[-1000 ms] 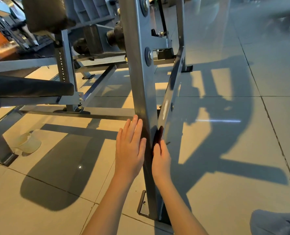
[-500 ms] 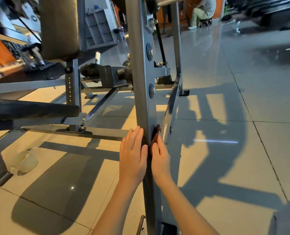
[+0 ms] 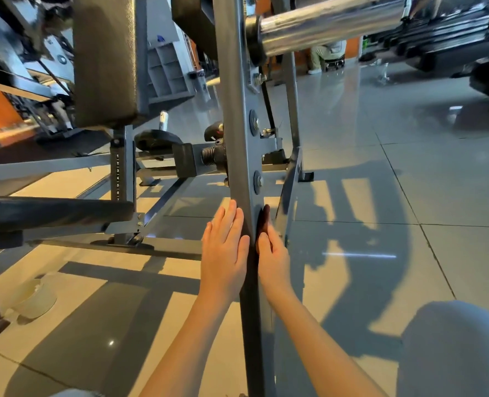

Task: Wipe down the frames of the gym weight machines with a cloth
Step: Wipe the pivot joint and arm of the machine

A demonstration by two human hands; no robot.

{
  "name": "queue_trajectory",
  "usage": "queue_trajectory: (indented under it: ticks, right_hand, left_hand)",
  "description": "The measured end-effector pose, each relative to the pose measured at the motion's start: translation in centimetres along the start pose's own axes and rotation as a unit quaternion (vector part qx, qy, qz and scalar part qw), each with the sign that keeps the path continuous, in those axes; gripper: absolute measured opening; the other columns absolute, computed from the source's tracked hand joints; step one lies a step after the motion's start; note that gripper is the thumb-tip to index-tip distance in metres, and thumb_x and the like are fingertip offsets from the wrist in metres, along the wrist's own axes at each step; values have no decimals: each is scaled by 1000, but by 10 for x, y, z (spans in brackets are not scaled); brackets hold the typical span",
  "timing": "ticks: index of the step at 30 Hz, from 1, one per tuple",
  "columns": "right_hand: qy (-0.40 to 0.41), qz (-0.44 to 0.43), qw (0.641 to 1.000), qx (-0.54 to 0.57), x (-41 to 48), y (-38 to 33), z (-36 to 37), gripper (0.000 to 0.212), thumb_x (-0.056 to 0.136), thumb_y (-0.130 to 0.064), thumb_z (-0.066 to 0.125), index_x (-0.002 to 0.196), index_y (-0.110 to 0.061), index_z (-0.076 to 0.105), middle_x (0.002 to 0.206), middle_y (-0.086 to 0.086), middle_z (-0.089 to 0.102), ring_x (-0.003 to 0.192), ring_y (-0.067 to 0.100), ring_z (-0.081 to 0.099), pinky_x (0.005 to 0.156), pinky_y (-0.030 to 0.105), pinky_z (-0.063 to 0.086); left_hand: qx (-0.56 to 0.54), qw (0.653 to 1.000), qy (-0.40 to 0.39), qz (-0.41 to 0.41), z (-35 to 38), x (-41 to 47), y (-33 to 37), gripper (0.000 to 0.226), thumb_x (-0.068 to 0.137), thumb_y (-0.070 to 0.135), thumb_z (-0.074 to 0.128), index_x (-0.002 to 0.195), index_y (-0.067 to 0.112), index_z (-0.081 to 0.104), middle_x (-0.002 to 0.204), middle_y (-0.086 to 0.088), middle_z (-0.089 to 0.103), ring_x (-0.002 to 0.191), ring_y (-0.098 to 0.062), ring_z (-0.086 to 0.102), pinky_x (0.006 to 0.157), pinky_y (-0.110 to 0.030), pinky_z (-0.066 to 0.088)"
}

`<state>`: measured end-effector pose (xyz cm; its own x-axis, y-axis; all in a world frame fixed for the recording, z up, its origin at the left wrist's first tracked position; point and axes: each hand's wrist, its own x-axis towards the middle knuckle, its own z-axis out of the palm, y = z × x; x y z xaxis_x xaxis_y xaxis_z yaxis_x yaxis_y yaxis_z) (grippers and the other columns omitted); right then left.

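Observation:
A grey steel upright post [image 3: 239, 156] of the weight machine rises through the middle of the view. My left hand [image 3: 225, 247] lies flat against the post's left face, fingers straight and pointing up. My right hand [image 3: 275, 255] is on the post's right face at the same height. It holds a dark red cloth [image 3: 265, 217] against the metal, between thumb and fingers. Only the cloth's top edge shows above my fingers. Two round bolts [image 3: 258, 181] sit on the post just above my hands.
A chrome weight bar [image 3: 323, 22] juts right from the post overhead. Black pads [image 3: 103, 58] and a low grey cross rail [image 3: 117, 245] fill the left. A slanted brace [image 3: 290, 196] stands just right of the post. Tiled floor [image 3: 409, 196] stretches right, and my knee [image 3: 452, 351] is at the lower right.
Both hands have slid up the post together, the right one taking the cloth along. My view has tilted up, so the post's foot plate has dropped out of sight.

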<state>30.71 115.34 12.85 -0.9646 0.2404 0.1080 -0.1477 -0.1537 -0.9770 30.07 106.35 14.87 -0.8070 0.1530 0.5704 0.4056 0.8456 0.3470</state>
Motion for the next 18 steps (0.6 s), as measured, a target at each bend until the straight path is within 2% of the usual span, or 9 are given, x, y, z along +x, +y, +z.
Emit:
queue_trajectory:
  ticks: [4, 7, 9, 11, 14, 16, 18]
  right_hand:
    - [36, 7, 999, -29, 30, -32, 5, 39, 104, -27, 39, 142, -25, 47, 135, -2, 57, 124, 14, 53, 104, 39, 47]
    - [47, -21, 997, -51, 36, -46, -2, 34, 103, -23, 43, 133, -19, 57, 120, -4, 64, 113, 14, 58, 98, 31, 50]
    - [49, -9, 998, -49, 28, -47, -14, 32, 102, -18, 44, 131, -17, 58, 111, -9, 61, 111, 12, 56, 94, 24, 46]
    - [86, 6, 996, -32, 29, -55, -25, 33, 102, -19, 45, 134, -16, 56, 112, -8, 58, 115, 14, 53, 94, 25, 44]
    - [164, -52, 985, -5, 54, -89, -36, 34, 103, -22, 43, 134, -19, 55, 117, -8, 56, 114, 12, 50, 96, 28, 44]
    - [136, -97, 986, -1, 72, -111, -30, 35, 103, -24, 41, 136, -21, 53, 121, -5, 58, 113, 11, 51, 96, 27, 45]
    - [40, -120, 990, -69, 78, -120, -8, 36, 104, -28, 38, 136, -20, 52, 119, 3, 60, 109, 16, 55, 93, 33, 47]
  left_hand:
    - [6, 1000, 26, 14, -12, 6, 2, 52, 99, 40, 26, 144, 19, 42, 152, 8, 35, 144, -4, 15, 120, -37, 11]
    - [-7, 999, 46, 21, -24, 24, 10, 47, 99, 31, 36, 144, 16, 43, 150, 3, 40, 143, -7, 19, 119, -39, 16]
    - [-17, 998, 57, 29, -30, 37, 18, 49, 99, 28, 38, 146, 16, 39, 153, 2, 36, 143, -7, 18, 119, -37, 14]
    - [-14, 997, 60, 37, -35, 50, 25, 51, 99, 29, 36, 148, 17, 34, 156, 3, 31, 144, -3, 12, 120, -35, 9]
    - [26, 997, 56, 53, -45, 70, 31, 53, 99, 32, 31, 151, 20, 26, 159, 7, 20, 144, 0, 0, 116, -22, -10]
    - [52, 995, 58, 55, -52, 84, 29, 55, 99, 34, 27, 153, 21, 23, 161, 7, 15, 146, -3, -3, 113, -18, -16]
    - [64, 996, 46, 48, -55, 92, 25, 57, 99, 37, 22, 154, 22, 18, 162, 9, 8, 147, -4, -7, 113, -21, -16]
